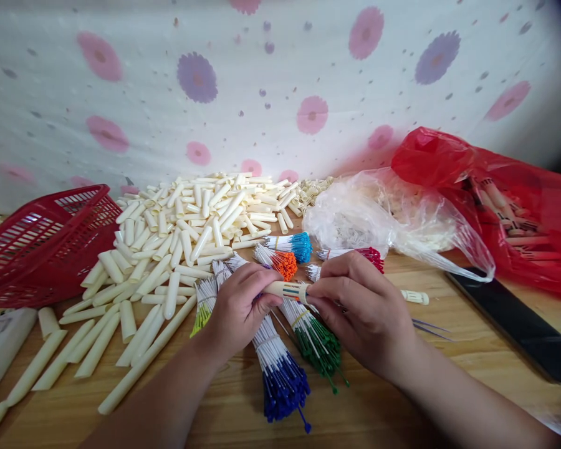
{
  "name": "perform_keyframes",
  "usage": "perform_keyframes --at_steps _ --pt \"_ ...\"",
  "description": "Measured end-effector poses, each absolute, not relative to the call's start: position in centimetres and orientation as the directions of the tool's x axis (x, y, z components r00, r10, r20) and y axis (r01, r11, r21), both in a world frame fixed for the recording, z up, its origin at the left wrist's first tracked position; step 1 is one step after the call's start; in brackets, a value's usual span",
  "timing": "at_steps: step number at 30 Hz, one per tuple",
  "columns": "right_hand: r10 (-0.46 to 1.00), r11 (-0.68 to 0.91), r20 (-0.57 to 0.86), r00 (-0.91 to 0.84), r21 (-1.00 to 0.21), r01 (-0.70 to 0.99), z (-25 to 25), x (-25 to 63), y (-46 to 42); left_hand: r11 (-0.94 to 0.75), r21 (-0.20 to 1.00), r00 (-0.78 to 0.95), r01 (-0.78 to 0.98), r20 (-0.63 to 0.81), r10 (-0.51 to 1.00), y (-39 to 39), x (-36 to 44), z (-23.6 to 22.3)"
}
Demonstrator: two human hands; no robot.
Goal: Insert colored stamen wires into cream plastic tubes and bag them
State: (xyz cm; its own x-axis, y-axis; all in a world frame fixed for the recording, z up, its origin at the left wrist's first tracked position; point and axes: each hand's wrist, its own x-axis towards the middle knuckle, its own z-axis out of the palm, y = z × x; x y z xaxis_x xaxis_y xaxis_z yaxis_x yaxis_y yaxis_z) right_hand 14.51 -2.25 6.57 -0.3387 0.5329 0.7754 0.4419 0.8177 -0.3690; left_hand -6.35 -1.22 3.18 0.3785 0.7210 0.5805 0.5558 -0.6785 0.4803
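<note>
Between my hands is a cream multicolour pen barrel with coloured strips showing in its slots, lying almost level. My left hand is closed round its left end. The fingers of my right hand pinch at its right end; what exactly they grip there is hidden. Below and around the hands lie banded bundles of pen refills: dark blue, green, yellow-green, orange and light blue. A magenta-tipped bundle shows behind my right hand.
A large heap of cream pen tubes covers the left and back, beside a red basket. At the right are a clear plastic bag, a red bag of pen parts and a black flat object. A slotted cream part lies nearby.
</note>
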Motion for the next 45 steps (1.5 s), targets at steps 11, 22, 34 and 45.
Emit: perform_keyframes --at_steps 11,22,34,45 --pt "0.78 0.624 0.611 -0.136 -0.742 0.247 5.3 13.3 -1.9 -0.655 0.319 0.33 0.685 0.666 0.669 -1.3 -6.2 3.4" --pt "0.871 0.436 0.448 -0.201 -0.894 -0.106 3.9 13.4 -1.3 -0.613 0.386 0.271 0.689 0.647 0.713 -1.1 -6.3 3.2" --pt "0.63 0.73 0.066 -0.774 -0.392 0.56 5.9 14.1 -7.5 -0.256 0.943 0.119 0.211 0.235 0.965 -2.1 -4.5 3.1" --pt "0.733 0.666 0.275 -0.622 -0.106 0.739 1.8 13.1 -12.0 -0.198 0.973 0.294 0.117 0.157 0.943 -2.4 -2.8 1.0"
